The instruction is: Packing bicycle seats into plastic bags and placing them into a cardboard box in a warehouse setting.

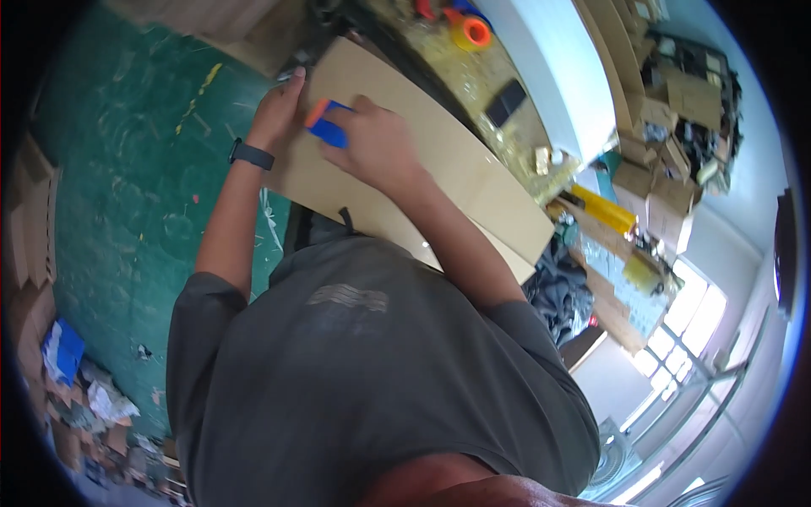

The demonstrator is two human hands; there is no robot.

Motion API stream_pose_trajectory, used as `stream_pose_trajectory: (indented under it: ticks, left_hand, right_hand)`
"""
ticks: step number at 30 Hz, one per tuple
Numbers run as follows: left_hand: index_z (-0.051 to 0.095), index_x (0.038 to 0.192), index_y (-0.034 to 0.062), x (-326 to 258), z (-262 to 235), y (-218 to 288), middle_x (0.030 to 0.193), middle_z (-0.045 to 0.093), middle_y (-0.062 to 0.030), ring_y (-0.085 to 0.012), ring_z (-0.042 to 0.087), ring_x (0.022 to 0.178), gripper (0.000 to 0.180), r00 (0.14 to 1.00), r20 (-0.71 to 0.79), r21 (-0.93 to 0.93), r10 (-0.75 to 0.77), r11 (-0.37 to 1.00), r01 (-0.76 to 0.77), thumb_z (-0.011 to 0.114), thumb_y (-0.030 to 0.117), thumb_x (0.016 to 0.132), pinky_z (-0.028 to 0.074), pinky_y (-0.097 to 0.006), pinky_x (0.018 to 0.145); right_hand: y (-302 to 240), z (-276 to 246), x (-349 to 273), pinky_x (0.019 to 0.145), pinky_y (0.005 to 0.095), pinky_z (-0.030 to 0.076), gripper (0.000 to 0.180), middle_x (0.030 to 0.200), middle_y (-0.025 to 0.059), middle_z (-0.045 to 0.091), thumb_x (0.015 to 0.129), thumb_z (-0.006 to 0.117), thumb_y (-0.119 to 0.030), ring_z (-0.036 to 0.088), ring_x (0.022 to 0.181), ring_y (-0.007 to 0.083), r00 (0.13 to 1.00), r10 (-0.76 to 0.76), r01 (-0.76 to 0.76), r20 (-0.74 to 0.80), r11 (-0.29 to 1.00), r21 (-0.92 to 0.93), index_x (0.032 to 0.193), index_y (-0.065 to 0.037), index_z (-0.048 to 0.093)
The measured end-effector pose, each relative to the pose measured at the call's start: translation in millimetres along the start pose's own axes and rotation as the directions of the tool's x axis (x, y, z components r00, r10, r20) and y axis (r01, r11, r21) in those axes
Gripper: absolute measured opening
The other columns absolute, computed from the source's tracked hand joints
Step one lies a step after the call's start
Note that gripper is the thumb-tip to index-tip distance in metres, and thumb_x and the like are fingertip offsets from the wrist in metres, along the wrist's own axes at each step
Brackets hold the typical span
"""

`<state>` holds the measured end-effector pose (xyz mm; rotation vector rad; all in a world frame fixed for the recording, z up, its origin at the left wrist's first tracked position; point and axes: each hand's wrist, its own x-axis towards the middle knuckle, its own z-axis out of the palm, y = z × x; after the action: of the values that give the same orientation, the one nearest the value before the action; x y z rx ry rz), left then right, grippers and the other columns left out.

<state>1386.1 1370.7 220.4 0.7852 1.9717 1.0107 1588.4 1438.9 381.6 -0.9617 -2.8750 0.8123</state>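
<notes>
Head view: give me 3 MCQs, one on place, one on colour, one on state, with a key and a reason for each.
1. Where does the cardboard sheet lie?
A. on the workbench
B. on the green floor
C. against the window

2. What colour is the tool in the right hand?
A. yellow and black
B. blue and orange
C. white

3. What is the left hand doing?
A. hanging free
B. gripping a tape roll
C. resting on the sheet's edge

Key: A, the sheet spans the workbench; B, blue body and orange end; C, its fingers lie on the far-left edge.
</notes>
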Motion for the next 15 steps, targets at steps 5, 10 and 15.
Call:
stream_pose_trajectory:
  ticks: [5,10,15]
  left_hand:
    - [0.074,0.113,-0.0023,5,37,20,0.113,0.070,-0.0324,-0.0530,0.063,0.111,0.095,0.996,-0.024,0.421,-0.088,0.902,0.091,0.025,0.078,0.101,0.050,-0.056,0.093]
    - [0.072,0.121,-0.0029,6,35,18,0.122,0.068,-0.0330,-0.0537,0.061,0.116,0.097,0.986,-0.165,0.581,-0.023,0.805,0.117,0.022,0.078,0.101,0.048,-0.056,0.098]
    - [0.069,0.128,-0.0025,20,25,-2,0.126,0.067,-0.0319,-0.0534,0.060,0.120,0.087,0.974,-0.208,0.661,0.092,0.747,0.071,0.029,0.072,0.105,0.048,-0.054,0.102]
  right_hand:
    - [50,6,-54,0.080,0.0470,0.059,0.044,0.100,0.0156,0.065,0.081,0.080,-0.030,0.071,0.091,0.0369,0.989,-0.081,0.099,-0.127,0.985,0.141,0.124,-0.019,0.074]
    - [142,-69,-229,0.074,0.0455,0.057,0.049,0.092,0.0122,0.062,0.081,0.082,-0.027,0.066,0.082,0.0338,0.999,0.021,-0.016,-0.040,0.992,0.126,0.129,-0.020,0.073]
    - [249,-124,-392,0.070,0.0420,0.058,0.043,0.086,0.0094,0.063,0.081,0.080,-0.020,0.070,0.076,0.0316,0.960,0.239,-0.233,0.145,0.971,-0.060,0.123,-0.018,0.076]
